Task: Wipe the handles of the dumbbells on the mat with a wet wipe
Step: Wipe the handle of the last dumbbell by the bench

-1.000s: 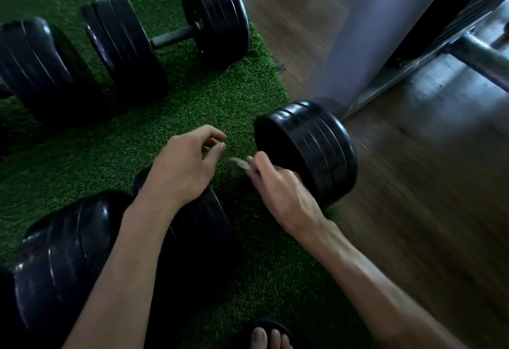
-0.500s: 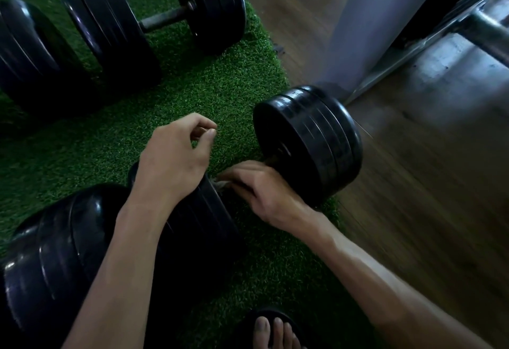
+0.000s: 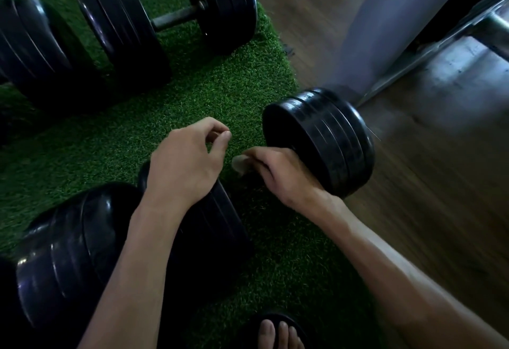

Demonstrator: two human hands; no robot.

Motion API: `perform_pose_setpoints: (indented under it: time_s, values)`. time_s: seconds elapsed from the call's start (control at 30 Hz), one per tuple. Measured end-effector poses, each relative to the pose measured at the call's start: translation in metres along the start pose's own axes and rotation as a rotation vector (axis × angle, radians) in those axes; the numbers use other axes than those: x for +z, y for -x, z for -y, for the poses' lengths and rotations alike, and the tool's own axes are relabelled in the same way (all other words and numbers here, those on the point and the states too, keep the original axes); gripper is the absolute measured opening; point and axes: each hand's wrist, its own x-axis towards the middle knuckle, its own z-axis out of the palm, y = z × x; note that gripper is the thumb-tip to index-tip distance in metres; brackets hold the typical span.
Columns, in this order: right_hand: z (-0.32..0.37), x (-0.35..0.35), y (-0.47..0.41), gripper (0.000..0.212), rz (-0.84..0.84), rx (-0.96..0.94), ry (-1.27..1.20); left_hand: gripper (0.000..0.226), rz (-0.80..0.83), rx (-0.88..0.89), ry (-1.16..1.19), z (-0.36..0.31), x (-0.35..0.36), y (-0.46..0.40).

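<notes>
Pale wet wipe (image 3: 239, 162) sits pinched in the right hand (image 3: 283, 175), wrapped at the near dumbbell (image 3: 319, 139) handle on the green mat (image 3: 214, 95), I judge for wiping. Left hand (image 3: 184, 164) hovers, fingers loosely curled, grasping nothing, probably clear of the stroke.

My right hand (image 3: 286, 175) has come back up off the near dumbbell's handle after dipping low half a second ago; the wet wipe (image 3: 239, 163) shows again, pale, pinched at my fingertips. Left hand (image 3: 187, 164) nudged slightly far and right, fingers more tightly curled.
</notes>
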Motion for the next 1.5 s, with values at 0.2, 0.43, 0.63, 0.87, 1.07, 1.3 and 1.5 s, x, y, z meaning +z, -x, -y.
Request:
perform_pose_setpoints:
  time_s: [0.2,0.43,0.63,0.87,1.07,1.3,1.5]
  values:
    - [-0.002,0.008,-0.004,0.021,0.130,0.028,-0.051,0.019,0.017,-0.006,0.000,-0.002,-0.001,-0.001]
    - [0.002,0.011,-0.008,0.020,0.100,0.106,0.061,0.018,0.014,-0.005,-0.022,-0.001,0.000,-0.002]
    - [0.004,0.007,-0.011,0.021,0.094,0.143,-0.139,0.020,0.013,-0.006,-0.020,-0.001,0.000,-0.001]
    - [0.011,0.014,-0.008,0.019,0.163,0.073,-0.085,0.021,0.022,-0.005,-0.025,-0.001,0.000,-0.001]
    - [0.004,0.008,-0.004,0.021,0.041,0.046,0.074,0.022,0.024,0.008,-0.031,-0.001,-0.001,-0.001]
    - [0.013,-0.002,-0.005,0.021,0.070,0.078,-0.024,0.029,0.085,-0.013,-0.133,-0.005,0.000,-0.001]
    - [0.011,-0.002,0.002,0.022,0.108,0.074,-0.039,0.033,0.115,-0.024,-0.144,-0.006,-0.002,-0.001]
